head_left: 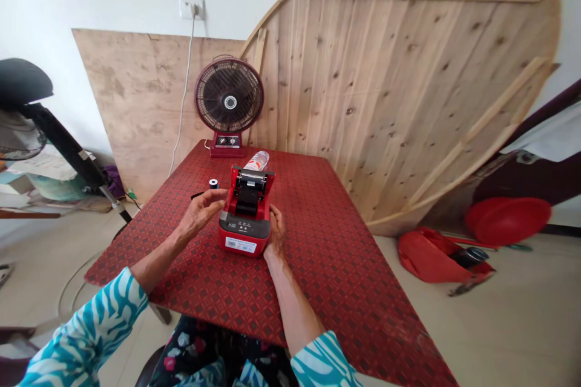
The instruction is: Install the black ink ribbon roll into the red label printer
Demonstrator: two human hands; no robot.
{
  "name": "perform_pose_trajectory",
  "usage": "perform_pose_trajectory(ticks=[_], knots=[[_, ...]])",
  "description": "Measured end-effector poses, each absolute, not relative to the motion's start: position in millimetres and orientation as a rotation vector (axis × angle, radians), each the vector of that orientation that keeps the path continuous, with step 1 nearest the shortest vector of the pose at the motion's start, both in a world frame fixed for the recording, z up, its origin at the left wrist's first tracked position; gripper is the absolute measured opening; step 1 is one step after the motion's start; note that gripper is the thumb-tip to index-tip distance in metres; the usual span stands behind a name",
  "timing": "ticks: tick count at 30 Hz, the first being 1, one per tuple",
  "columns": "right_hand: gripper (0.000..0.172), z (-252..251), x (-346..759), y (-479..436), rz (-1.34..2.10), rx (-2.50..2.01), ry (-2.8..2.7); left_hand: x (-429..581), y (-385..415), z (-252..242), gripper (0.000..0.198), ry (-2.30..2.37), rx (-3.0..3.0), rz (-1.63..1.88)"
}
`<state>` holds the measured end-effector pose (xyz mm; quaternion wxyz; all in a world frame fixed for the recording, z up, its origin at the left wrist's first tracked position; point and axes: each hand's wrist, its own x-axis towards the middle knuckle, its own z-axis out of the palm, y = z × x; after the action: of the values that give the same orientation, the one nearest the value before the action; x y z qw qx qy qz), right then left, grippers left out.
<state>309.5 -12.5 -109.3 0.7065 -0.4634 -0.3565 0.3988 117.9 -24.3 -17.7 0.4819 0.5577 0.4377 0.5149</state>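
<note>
A red and black label printer [245, 224] stands on the red patterned table [318, 242], its lid tilted up and its black inside showing. Against the printer's right side lies my right hand [276, 233], fingers curved around the casing and partly hidden by it. My left hand [202, 211] is at the printer's left edge, palm down, with fingers stretched towards it; whether the fingertips touch is unclear. Just beyond that hand sits a small dark roll with a white end [213, 184]. A clear bottle with an orange-marked label [258, 161] lies behind the raised lid.
A dark red table fan [229, 103] stands at the table's far edge. Behind it, a large round wooden board [385, 91] leans on the wall. On the left is a black pole stand [77, 151]; on the right floor lie a red bag [426, 257] and a red basin [508, 221].
</note>
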Motion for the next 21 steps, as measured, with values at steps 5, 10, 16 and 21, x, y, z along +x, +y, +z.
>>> perform_pose_trajectory(ticks=[5,10,16,21], knots=[[0.04,-108,309,-10,0.892,-1.067,-0.774,122,-9,1,0.031,1.183,1.874,1.148],[0.04,-108,309,-10,0.894,-1.052,-0.781,140,10,18,0.021,1.108,2.5,0.665],[0.039,-112,309,-8,0.873,-1.026,-0.797,174,25,31,0.035,1.277,2.803,-0.228],[0.038,-114,307,-6,0.869,-1.026,-0.8,187,30,31,0.037,1.369,2.824,-0.345]])
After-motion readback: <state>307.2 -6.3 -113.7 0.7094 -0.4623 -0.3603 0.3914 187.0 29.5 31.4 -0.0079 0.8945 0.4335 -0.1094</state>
